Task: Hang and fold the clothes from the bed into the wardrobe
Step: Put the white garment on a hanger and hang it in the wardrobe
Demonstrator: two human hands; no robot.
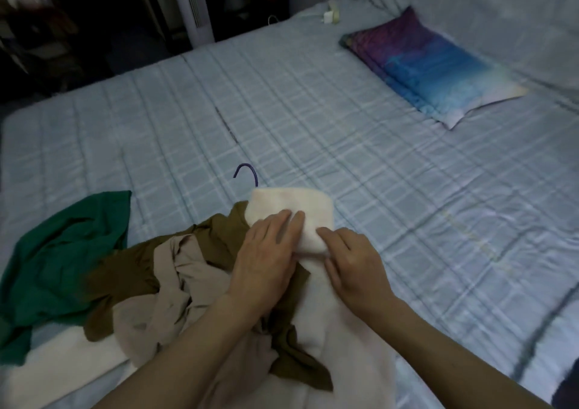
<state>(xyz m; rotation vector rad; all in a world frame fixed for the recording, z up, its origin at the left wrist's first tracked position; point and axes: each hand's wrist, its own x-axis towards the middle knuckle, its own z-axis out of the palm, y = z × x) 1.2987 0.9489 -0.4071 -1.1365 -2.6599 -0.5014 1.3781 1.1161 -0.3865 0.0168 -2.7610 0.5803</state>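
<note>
Four garments heaped lower left to centre on the bed (313, 111): green garment (62, 252) far left, brown garment (125, 271) and beige garment (175, 283) tangled beside it. Purple hanger hook (247, 173) sticks out above them. Left hand (266, 258) flat, fingers straight, pressing the cream garment (291, 205) at its folded end. Right hand (354, 264) has its fingers curled on the fold's near edge. Pillow (432, 64) upper right.
</note>
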